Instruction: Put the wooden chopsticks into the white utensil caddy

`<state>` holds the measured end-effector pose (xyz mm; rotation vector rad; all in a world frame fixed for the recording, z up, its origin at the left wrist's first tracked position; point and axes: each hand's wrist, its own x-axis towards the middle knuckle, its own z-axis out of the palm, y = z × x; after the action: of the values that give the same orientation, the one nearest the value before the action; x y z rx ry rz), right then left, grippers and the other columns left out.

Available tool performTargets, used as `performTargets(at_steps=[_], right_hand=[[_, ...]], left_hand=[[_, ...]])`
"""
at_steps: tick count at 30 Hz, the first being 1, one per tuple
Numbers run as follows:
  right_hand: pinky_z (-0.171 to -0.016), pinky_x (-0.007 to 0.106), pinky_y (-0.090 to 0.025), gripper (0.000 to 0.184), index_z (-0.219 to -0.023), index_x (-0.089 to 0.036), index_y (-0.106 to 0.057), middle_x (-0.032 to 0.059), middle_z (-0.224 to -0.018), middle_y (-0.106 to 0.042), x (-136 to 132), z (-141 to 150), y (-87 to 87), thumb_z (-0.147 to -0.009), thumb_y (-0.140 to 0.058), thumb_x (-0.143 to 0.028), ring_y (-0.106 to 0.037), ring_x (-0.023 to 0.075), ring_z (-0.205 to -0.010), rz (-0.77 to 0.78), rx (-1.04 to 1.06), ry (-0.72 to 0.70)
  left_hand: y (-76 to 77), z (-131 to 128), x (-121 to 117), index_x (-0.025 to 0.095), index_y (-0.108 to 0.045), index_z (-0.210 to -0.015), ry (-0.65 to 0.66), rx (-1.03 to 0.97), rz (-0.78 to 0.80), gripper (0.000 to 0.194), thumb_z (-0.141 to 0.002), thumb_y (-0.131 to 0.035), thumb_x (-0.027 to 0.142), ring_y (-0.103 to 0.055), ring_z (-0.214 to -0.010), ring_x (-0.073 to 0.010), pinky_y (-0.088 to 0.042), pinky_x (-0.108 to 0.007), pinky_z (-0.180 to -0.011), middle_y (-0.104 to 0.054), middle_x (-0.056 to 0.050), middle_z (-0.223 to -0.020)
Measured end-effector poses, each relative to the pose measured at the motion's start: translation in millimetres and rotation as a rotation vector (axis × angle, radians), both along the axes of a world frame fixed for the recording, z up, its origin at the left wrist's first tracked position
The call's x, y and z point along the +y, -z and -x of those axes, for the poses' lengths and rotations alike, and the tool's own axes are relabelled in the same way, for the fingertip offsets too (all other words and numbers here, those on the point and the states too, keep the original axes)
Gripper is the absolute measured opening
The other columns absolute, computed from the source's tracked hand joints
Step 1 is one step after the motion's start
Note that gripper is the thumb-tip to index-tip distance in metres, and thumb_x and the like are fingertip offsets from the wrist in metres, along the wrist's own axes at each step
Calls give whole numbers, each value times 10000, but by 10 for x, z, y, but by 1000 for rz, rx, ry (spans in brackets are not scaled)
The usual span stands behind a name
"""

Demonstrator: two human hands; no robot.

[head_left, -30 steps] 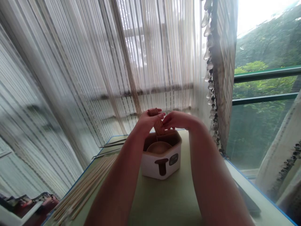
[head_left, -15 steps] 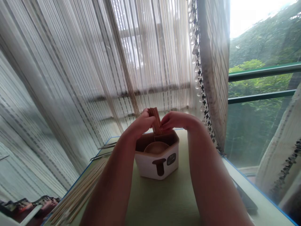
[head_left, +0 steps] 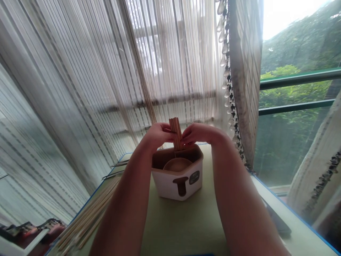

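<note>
A tight upright bundle of brown wooden chopsticks [head_left: 176, 134] stands over the back rim of a white box [head_left: 169, 185] with a brown inside. My left hand [head_left: 161, 135] closes on the bundle from the left, thumb across its front. From the right, the fingers of my right hand [head_left: 193, 135] pinch its lower edge. The lower ends sit at the box's back wall; whether they rest in anything there cannot be seen. Inside the box is a round brown bowl-like piece [head_left: 178, 164]. On the front is a dark T-shaped cutout [head_left: 181, 186].
Long pale wooden sticks [head_left: 87, 217] lie on the green table [head_left: 181, 227] at left, partly behind my left forearm. Thin dark rods [head_left: 114, 174] lie farther back. A flat dark object [head_left: 277, 220] is at right. Sheer curtains [head_left: 106, 71] hang behind the table, beside a window.
The bundle stands slightly higher in view and more of its top shows. My left hand has shifted a little left and up on it; my right hand keeps its pinch.
</note>
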<state>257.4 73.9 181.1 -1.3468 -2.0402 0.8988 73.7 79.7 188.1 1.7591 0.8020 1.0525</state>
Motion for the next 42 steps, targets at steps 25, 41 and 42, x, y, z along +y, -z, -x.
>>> performTargets(at_steps=[25, 41, 42], right_hand=[[-654, 295, -453, 352, -997, -216, -647, 62, -843, -683, -971, 432, -483, -728, -595, -437, -616, 204, -737, -558, -481, 357], [-960, 417, -409, 556, -1299, -116, -382, 186, -1233, -522, -1575, 1246, 1701, -815, -367, -389, -518, 296, -1126, -494, -249, 190], [-988, 415, -382, 544, -1300, -103, -384, 187, -1261, -498, -1560, 1238, 1801, -829, -351, -376, -484, 295, -1166, -516, -276, 206]], left_hand=[[213, 445, -490, 182, -563, -1005, -881, 51, -643, 338, -742, -597, 392, -533, -970, -235, -411, -391, -872, -576, -105, -1003], [1749, 1181, -1297, 46, -239, -1393, -953, 929, -72, 704, -808, -414, 396, 45, -1355, -366, -51, -535, -1089, -48, -240, -1475], [1772, 1183, -1281, 31, -248, -1387, -929, 943, -90, 693, -812, -403, 384, 45, -1356, -363, -44, -525, -1092, -49, -248, -1471]])
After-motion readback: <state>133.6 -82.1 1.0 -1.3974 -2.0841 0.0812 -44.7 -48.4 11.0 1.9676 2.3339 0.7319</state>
